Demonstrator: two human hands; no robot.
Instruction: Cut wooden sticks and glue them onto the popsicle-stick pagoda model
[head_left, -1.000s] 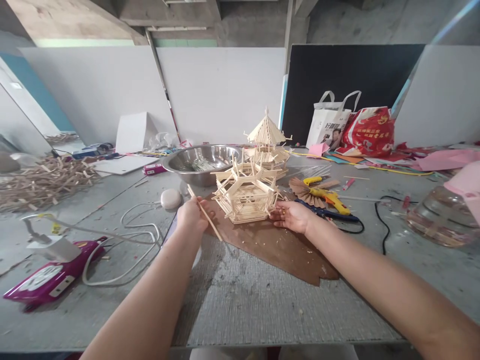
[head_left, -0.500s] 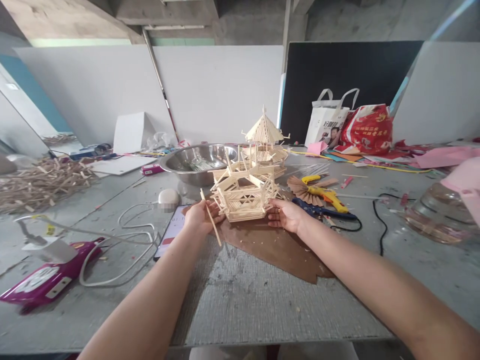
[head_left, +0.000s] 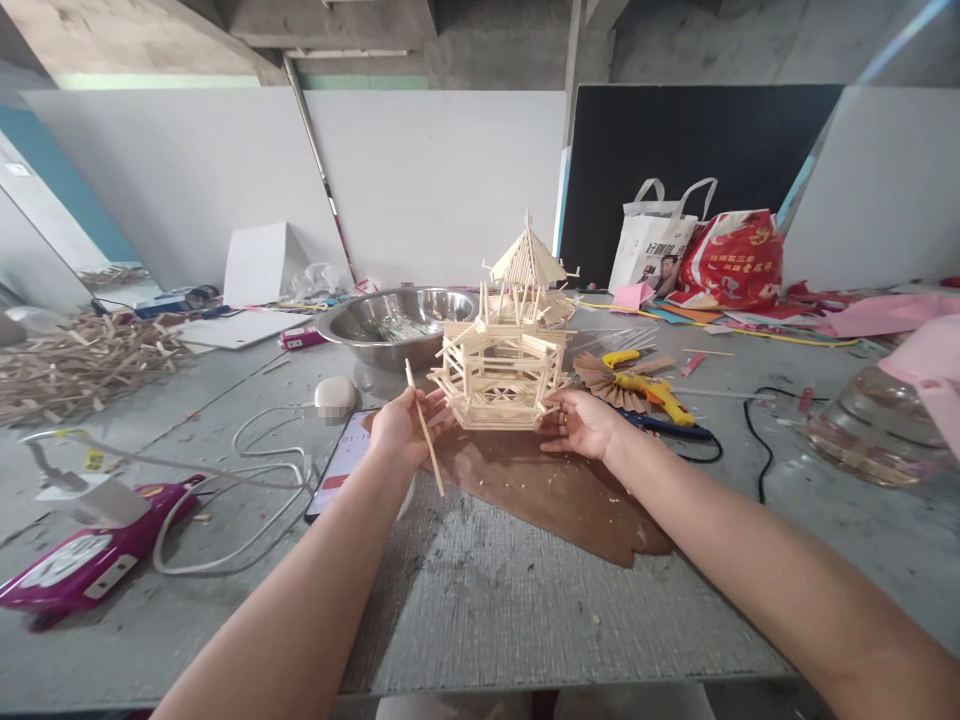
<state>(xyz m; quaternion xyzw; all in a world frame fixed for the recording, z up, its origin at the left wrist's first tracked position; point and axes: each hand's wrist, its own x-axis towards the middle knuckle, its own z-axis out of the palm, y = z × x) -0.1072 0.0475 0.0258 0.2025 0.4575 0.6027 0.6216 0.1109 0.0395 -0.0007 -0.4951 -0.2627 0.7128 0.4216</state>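
Observation:
A small pavilion model (head_left: 504, 385) made of thin wooden sticks is in front of me, with open railed sides and short posts on top. My left hand (head_left: 405, 430) has a loose wooden stick (head_left: 429, 440) pinched at the thumb, while its fingertips reach the model's lower left side. At the lower right edge, my right hand (head_left: 581, 424) grips the model with thumb and fingers. A brown sheet (head_left: 547, 490) lies underneath. Behind stands another stick structure with a pointed roof (head_left: 527, 258), partly hidden by the nearer model.
A steel bowl (head_left: 352, 335) stands behind on the left. Nearby are a phone (head_left: 337, 480), white cables and a purple power strip (head_left: 90, 550). To the right lie a yellow glue gun (head_left: 660, 395), a folded brown paper fan (head_left: 609, 380) and a glass vessel (head_left: 862, 430).
The pavilion model has turned between my hands, so a broad side now faces me, and it has shifted slightly right. The loose stick stays in my left hand.

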